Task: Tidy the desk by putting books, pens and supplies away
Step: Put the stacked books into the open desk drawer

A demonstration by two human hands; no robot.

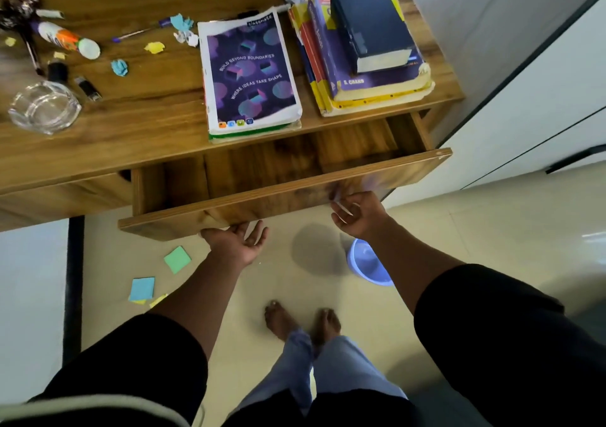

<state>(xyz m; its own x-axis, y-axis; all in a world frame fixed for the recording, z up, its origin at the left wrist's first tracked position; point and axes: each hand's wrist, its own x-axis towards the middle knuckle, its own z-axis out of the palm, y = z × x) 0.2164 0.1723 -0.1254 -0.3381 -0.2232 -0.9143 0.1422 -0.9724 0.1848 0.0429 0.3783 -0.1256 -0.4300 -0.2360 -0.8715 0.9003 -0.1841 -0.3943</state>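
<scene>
Head view: both hands (237, 241) (355, 215) under open drawer (282, 193) front.

A stack of thick textbooks (367, 62) was set at the right end of the wooden desk (137, 121). Left of the stack, notebooks (251, 72) were piled. Further left lay a pen (137, 32), a glue bottle (67, 39) and a glass ashtray (44, 106). Below the stack, a wooden drawer (285, 193) was pulled out.

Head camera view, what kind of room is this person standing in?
Probably a home study corner or bedroom: a wooden desk with its drawer open, stacked textbooks, and sticky notes scattered on a tiled floor.
</scene>
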